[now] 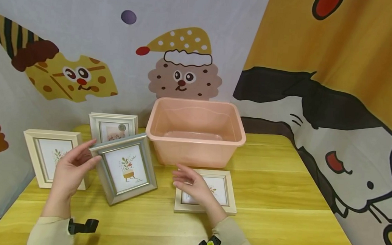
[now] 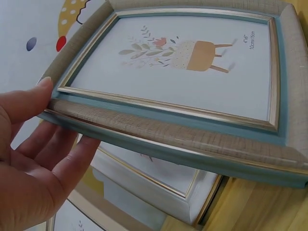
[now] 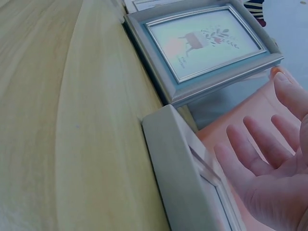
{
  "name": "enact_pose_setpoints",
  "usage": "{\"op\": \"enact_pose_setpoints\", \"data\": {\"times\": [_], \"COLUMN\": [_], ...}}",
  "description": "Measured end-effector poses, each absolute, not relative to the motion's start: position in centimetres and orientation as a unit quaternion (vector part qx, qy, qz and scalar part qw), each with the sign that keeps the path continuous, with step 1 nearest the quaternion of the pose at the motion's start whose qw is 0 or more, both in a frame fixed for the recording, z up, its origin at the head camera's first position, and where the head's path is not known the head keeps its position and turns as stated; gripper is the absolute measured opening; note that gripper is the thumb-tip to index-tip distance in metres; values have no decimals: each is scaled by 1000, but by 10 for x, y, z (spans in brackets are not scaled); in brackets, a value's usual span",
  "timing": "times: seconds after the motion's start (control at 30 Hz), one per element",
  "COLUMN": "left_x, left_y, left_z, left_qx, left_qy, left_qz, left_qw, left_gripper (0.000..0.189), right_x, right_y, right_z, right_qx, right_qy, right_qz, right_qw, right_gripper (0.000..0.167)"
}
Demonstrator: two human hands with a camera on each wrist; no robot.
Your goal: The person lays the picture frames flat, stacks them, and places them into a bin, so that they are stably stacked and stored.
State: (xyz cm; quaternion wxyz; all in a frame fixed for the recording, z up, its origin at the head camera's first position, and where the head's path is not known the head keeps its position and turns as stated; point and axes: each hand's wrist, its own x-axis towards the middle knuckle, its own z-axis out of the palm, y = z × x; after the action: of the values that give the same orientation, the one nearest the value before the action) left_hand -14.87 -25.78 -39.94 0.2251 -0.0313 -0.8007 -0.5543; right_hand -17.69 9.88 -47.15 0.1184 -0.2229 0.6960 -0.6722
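The silver frame (image 1: 126, 169) stands tilted at the left of the table, in front of the white frame (image 1: 113, 128), its face toward the person. Its lowest corner points down toward the wood; whether that corner touches, I cannot tell. The border is silvery with a fine woven texture, lined by a blue-green band and a thin gold rim. Inside is a white print: leaves and a red flower in a tan pot on legs, small lettering near the feet.

The left hand (image 1: 71, 167) pinches its upper left edge, thumb on the front and fingers behind. The right hand (image 1: 193, 185) holds nothing, its fingers apart and loosely bent over the flat frame (image 1: 221, 192); contact there is hard to tell.

The flat frame lies face up just in front of the pink tub (image 1: 194, 152), whose mouth faces up near the back edge. The silver frame's right side is near the tub's left front. The cream frame (image 1: 48, 157) stands upright at far left, partly behind the left hand. Between the silver and flat frames is a strip of wood; more of the table (image 1: 280, 181) runs rightward to its slanting edge.
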Motion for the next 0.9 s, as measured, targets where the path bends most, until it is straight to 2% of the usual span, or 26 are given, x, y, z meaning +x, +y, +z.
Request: {"op": "enact_pose_setpoints", "data": {"times": [0.43,0.7,0.9], "left_x": [-147,-145,-146], "left_y": [-248,-245,-243], "left_z": [-394,-382,-376], "left_qx": [-35,-88,-166], "left_qy": [-775,-762,-677], "left_qz": [-576,-578,-668], "left_qw": [257,279,261], "left_gripper": [39,36,31], "right_x": [-169,-180,-180], "right_y": [96,94,91], "right_z": [-435,-446,-443], "right_qx": [-242,-236,-253], "right_qy": [700,689,680], "right_qz": [-663,-678,-681], "right_qw": [110,103,97], "right_gripper": [62,63,62]}}
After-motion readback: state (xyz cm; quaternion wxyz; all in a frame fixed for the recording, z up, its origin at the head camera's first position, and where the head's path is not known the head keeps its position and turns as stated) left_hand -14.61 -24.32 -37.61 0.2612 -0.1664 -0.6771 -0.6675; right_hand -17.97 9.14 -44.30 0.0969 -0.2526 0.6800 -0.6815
